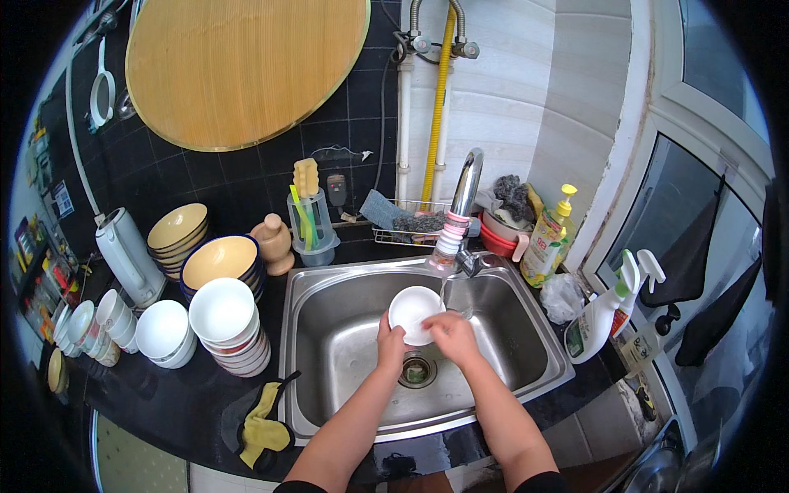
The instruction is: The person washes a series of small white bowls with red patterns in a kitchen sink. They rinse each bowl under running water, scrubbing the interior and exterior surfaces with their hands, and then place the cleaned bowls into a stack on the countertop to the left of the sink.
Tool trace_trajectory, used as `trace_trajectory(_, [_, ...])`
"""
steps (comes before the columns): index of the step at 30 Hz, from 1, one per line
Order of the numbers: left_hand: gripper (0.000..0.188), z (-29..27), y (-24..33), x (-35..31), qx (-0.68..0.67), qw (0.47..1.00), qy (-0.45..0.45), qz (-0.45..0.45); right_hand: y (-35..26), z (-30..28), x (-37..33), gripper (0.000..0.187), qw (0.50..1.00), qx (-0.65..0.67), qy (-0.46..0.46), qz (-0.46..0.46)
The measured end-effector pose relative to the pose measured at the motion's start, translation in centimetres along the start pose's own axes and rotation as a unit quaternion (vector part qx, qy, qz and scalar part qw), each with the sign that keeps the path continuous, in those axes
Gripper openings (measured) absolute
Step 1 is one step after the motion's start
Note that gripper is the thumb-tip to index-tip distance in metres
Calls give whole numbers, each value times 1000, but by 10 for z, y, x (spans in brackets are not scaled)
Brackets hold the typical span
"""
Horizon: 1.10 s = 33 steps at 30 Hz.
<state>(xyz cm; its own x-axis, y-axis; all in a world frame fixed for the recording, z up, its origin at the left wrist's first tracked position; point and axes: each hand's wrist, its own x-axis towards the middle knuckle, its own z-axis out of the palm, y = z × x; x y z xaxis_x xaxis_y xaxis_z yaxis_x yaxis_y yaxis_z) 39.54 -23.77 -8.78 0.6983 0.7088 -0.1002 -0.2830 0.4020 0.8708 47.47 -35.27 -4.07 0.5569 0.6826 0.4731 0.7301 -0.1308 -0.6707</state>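
A small white bowl [413,312] is held over the steel sink [329,329], its inside facing up. My left hand [391,343] grips its left side, thumb on the near rim. At the bowl's right edge my right hand [452,335] is closed, fingers curled against the rim; whether they hold anything besides the rim is hidden. Just behind, a thin stream of water runs from the faucet [468,185], which has a pink and white nozzle [449,241]. Below the bowl lies the drain [417,372].
Left of the sink stand stacked white bowls [222,308], yellow-lined bowls [220,261] and a wooden mortar [273,244]. A yellow and black cloth [265,419] lies by the front left corner. On the right are a yellow pump bottle [549,238], a plastic bag [563,297] and spray bottles [598,316].
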Motion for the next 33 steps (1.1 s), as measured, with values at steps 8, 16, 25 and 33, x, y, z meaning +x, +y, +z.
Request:
trace_trajectory(8, [45,0,6,-3,-150,969,-93,-173,6,-6,11,26,930,241,230,156])
trace_trajectory(16, [55,11,22,-25,160,982,-7,-102,32,-2,1,36,937,86,-98,324])
trace_trajectory(25, [65,30,80,-72,619,753,-58,217,34,13,-2,21,895,191,-192,354])
trace_trajectory(33, [64,-9,128,-112,711,578,-152,369,-4,34,-10,25,954,201,-170,141])
